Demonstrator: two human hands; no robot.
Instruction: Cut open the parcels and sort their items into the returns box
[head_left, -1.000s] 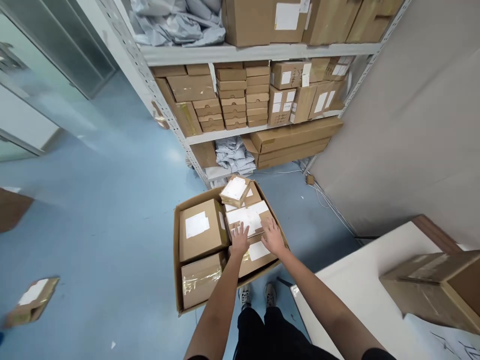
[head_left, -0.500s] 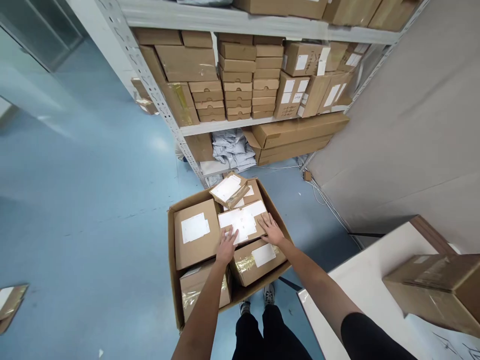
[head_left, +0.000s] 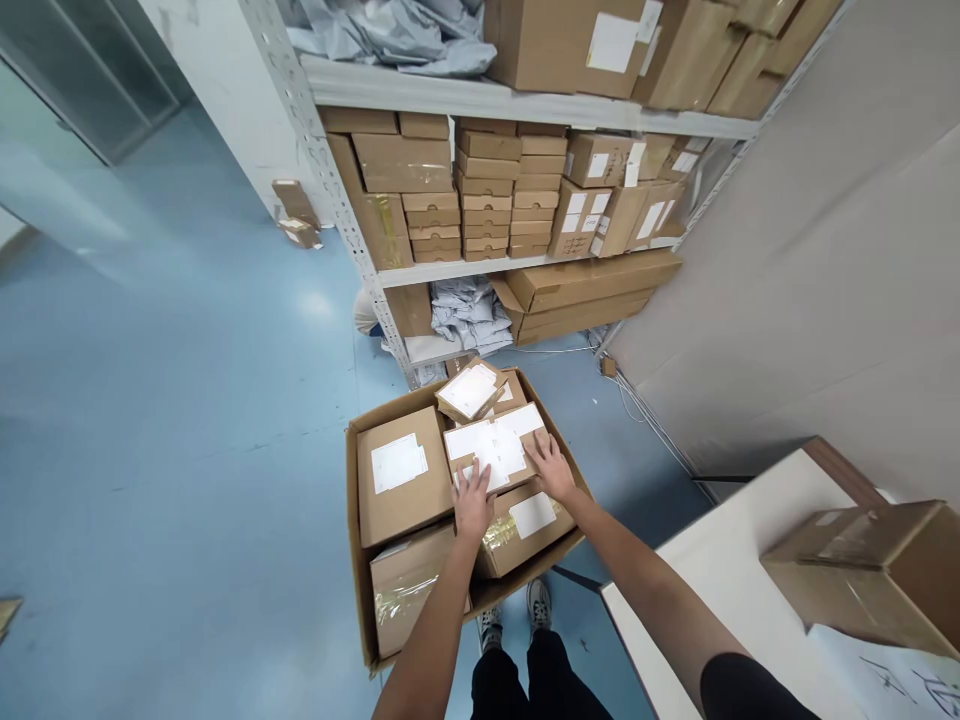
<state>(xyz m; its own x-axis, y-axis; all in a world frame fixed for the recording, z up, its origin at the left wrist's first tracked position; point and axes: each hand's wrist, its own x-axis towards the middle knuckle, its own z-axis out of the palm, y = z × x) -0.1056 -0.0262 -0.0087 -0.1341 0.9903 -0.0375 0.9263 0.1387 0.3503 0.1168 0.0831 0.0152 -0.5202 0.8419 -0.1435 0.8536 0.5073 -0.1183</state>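
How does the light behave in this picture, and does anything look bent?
In the head view, glare brightens a patch of the glossy blue floor; in the same head view, the print on the central, white-labelled brown cardboard box is too faint to read; again in the head view, the white metal shelving splays towards the top, perhaps from wide-angle distortion.

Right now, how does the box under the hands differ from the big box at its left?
The middle box has white labels across much of its top; the left box, one white patch.
Left hand and right hand rest on the middle box, neither on the left box's top.
The left box looks larger than the middle box.
Both share one carton.
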